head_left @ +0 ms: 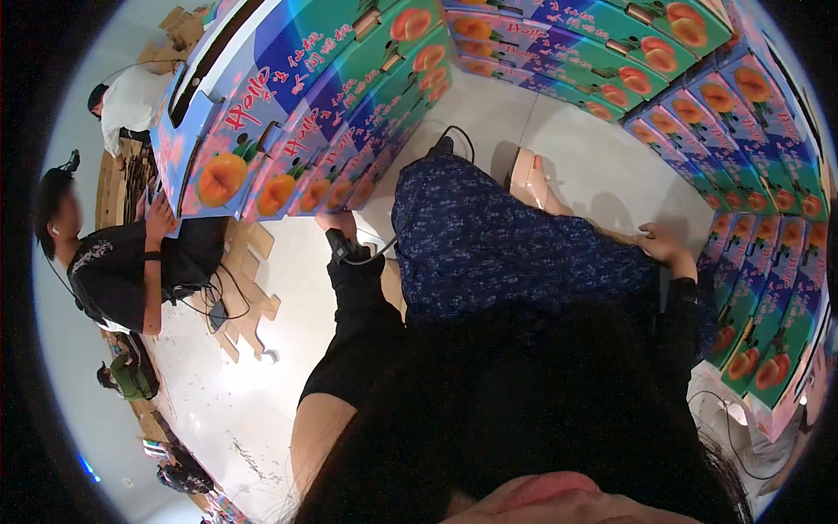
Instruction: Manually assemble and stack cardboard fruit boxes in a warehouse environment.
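Two bare hands reach out on either side of a dark blue patterned skirt (515, 236), and the left hand (339, 225) is the nearer to the left stack of peach-printed cartons (305, 144). That stack rises on the far side of the left grip, leaning out to its left; its printed faces run lengthwise from near left to far right, so the grip sits at the stack's near edge, around the middle of that side. The fingertips are lost against the carton edge: I cannot tell whether they pinch it or only touch it.

The right hand (670, 248) is well apart from that stack. Its fingers bend inward, to the left, at the skirt's right edge; whether they pinch cloth I cannot tell. The right-hand carton stack (759, 288) stands just to its right. At the far left, a co-worker's hand (160, 216) rests by the left stack's outer edge.
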Demonstrator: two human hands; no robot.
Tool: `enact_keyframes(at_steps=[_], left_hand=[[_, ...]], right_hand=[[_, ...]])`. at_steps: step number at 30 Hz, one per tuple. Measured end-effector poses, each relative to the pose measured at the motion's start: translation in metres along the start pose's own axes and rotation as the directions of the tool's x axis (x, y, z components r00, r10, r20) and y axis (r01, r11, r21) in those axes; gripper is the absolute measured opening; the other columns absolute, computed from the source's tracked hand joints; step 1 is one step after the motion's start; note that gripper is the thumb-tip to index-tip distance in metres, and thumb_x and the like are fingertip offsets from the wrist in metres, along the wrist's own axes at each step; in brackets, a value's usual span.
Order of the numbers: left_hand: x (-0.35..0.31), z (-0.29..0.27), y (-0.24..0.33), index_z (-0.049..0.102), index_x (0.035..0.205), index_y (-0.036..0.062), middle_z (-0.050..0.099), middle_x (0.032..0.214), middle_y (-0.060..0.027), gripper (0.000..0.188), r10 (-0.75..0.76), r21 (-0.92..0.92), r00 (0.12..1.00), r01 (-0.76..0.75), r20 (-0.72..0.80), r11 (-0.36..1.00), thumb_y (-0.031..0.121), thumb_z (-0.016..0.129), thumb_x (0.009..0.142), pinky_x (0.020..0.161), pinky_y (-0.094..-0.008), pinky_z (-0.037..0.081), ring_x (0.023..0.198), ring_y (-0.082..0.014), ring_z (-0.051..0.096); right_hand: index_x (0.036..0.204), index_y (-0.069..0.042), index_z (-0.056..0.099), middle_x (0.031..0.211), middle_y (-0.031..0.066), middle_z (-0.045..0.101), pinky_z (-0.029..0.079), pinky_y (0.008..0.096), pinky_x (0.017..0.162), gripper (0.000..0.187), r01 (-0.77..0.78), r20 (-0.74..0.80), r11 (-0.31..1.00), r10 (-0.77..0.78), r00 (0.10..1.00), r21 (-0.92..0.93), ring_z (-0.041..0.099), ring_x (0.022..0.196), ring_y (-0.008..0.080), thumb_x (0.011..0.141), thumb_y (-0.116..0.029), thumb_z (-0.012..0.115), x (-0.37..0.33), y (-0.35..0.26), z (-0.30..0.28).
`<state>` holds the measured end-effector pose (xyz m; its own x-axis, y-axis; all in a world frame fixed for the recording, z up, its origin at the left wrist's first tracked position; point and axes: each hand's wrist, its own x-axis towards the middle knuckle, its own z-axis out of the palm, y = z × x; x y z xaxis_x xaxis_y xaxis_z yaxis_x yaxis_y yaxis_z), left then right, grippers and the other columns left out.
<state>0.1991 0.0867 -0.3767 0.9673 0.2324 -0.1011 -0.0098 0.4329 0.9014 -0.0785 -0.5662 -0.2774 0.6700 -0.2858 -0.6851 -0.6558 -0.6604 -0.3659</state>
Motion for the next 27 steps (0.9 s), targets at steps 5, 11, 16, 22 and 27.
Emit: enact_keyframes(at_steps=[5,11,16,22,27], left_hand=[[-0.001,-0.008,0.004,0.05,0.116,0.0104,0.056,0.106,-0.0059,0.034,-0.041,0.099,0.998,0.036,0.047,0.994,0.029,0.055,0.088,0.081,-0.0428,0.05,0.097,-0.0247,0.058],[-0.027,0.037,0.022,0.049,0.123,0.0096,0.059,0.114,-0.0102,0.043,0.077,0.02,0.996,-0.076,-0.052,0.997,0.037,0.05,0.09,0.087,-0.0462,0.047,0.101,-0.0279,0.059],[-0.035,0.074,0.027,0.049,0.119,0.0086,0.054,0.109,-0.0056,0.038,0.18,-0.041,0.974,-0.187,-0.135,0.981,0.036,0.047,0.093,0.088,-0.0391,0.046,0.105,-0.0199,0.053],[-0.035,0.053,0.013,0.046,0.126,0.0082,0.052,0.122,-0.007,0.046,0.173,0.158,0.97,-0.146,-0.171,0.977,0.04,0.043,0.094,0.098,-0.0389,0.039,0.116,-0.022,0.048],[-0.04,0.037,0.011,0.041,0.13,0.0076,0.046,0.129,-0.0085,0.046,0.079,0.069,0.985,-0.069,-0.155,0.995,0.038,0.04,0.096,0.102,-0.041,0.036,0.12,-0.0239,0.045]], right_hand=[[0.117,0.002,0.055,0.112,0.0224,0.059,0.047,0.0375,0.085,0.053,0.082,-0.002,0.991,-0.083,0.997,-0.108,0.059,0.101,0.0313,0.083,-0.038,0.062,-0.009,-0.018,-0.011],[0.119,0.001,0.054,0.119,0.0199,0.056,0.042,0.0366,0.095,0.052,0.534,-0.047,0.841,-0.539,0.841,-0.09,0.054,0.111,0.0318,0.083,-0.036,0.063,-0.006,-0.14,-0.024],[0.125,0.001,0.049,0.123,0.0197,0.054,0.04,0.0346,0.097,0.052,0.775,-0.152,0.621,-0.76,0.631,0.113,0.052,0.115,0.0299,0.083,-0.026,0.063,0.088,-0.258,-0.004],[0.131,-0.001,0.044,0.132,0.0189,0.048,0.035,0.0354,0.101,0.05,0.749,-0.256,0.643,-0.705,0.661,0.163,0.044,0.125,0.0287,0.086,-0.02,0.058,0.214,-0.379,0.033],[0.124,-0.002,0.051,0.124,0.0206,0.054,0.035,0.0376,0.101,0.044,0.685,-0.451,0.636,-0.526,0.721,0.354,0.047,0.12,0.0326,0.092,-0.031,0.045,0.25,-0.419,0.068]])
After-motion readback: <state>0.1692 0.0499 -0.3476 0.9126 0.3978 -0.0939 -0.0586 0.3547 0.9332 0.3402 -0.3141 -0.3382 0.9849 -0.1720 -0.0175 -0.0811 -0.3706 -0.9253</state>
